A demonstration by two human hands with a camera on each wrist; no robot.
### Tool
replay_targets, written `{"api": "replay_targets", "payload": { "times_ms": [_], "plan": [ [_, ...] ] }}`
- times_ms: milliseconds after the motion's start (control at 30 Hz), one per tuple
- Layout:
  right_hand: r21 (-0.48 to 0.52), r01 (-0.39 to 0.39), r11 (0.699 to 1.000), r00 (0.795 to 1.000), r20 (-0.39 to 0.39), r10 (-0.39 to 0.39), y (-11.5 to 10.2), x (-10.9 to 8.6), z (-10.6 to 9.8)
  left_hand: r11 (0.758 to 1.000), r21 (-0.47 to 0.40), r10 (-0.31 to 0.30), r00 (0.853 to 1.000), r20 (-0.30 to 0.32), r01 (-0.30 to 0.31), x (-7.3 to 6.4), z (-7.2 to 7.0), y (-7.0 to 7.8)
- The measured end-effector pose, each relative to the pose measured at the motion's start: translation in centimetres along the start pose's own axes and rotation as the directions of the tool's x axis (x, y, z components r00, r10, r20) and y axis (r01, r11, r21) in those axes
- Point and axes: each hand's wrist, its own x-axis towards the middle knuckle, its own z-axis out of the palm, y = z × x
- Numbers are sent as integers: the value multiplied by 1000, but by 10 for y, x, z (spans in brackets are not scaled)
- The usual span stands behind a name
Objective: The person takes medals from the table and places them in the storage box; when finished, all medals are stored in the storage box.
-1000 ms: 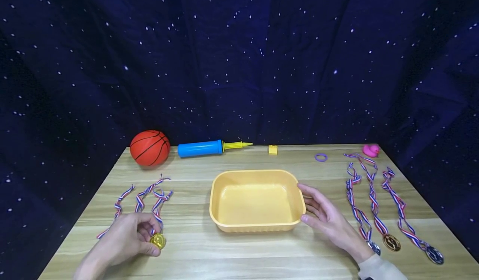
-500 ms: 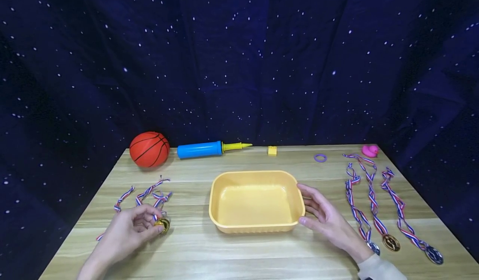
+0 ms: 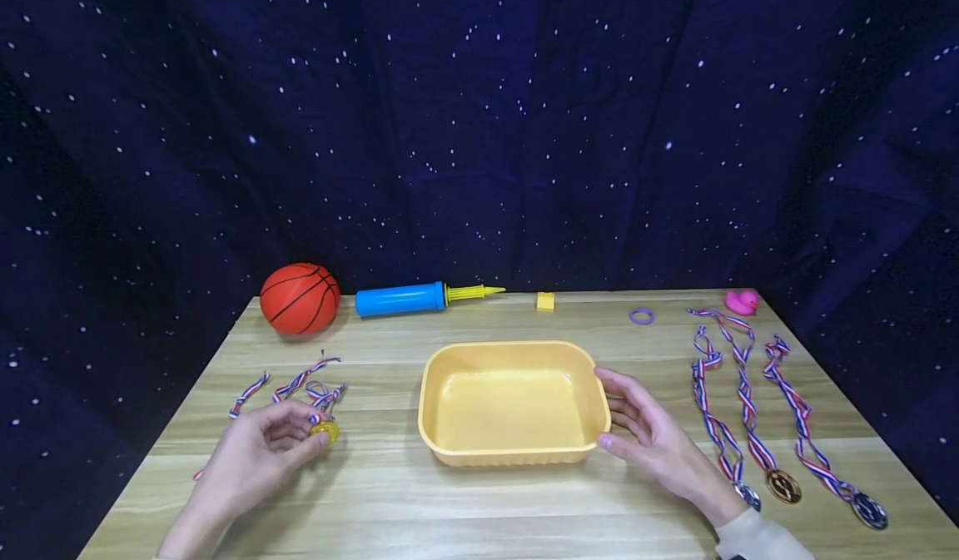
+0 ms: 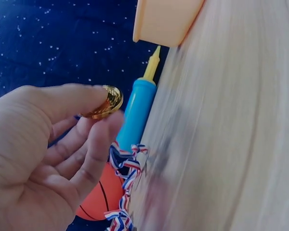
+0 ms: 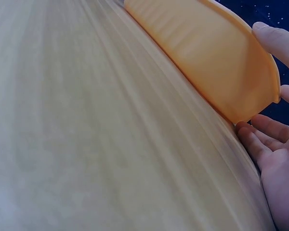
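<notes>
Gold medal [image 4: 114, 101] looks round and shiny, pinched by left fingers [image 4: 115, 124]

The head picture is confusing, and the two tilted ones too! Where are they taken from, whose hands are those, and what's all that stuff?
There's no robot here, just a person's two bare hands. The big picture comes from a camera on the person's head, looking forward and down. The others come from a camera on each wrist, so the table looks tilted. The left hand pinches a gold medal. The right hand touches one end of a yellow tub. Behind the tub are a red ball, blue pump, yellow block, purple ring and pink duck. On the right lie three medals with striped ribbons; more ribbons lie on the left.
</notes>
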Motion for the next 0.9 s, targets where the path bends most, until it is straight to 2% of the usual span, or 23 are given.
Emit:
{"api": "replay_targets", "payload": {
  "times_ms": [200, 400, 467, 600, 733, 900],
  "plan": [
    [0, 5, 1000, 1000, 4, -5, -1, 1, 0, 1000, 29, 13, 996, -84, -10, 6, -1, 7],
    [-3, 3, 1000, 1000, 6, -3, -2, 0, 1, 986, 169, 29, 987, -159, -1, 16, -5, 19],
    [-6, 1, 1000, 1000, 7, -1, -2, 0, 0, 982, 188, 38, 984, -175, -5, 19, -6, 23],
    [-9, 1, 1000, 1000, 6, -1, -3, 1, 1, 994, 109, 46, 984, -173, -27, 28, -8, 31],
    [-13, 12, 1000, 1000, 12, -12, -2, 1, 1, 1000, 14, 23, 985, -170, -21, 37, -9, 43],
    [-9, 15, 1000, 1000, 14, -14, -2, 1, 1, 999, -24, 19, 987, -162, -23, 45, -7, 57]
  ]
}}
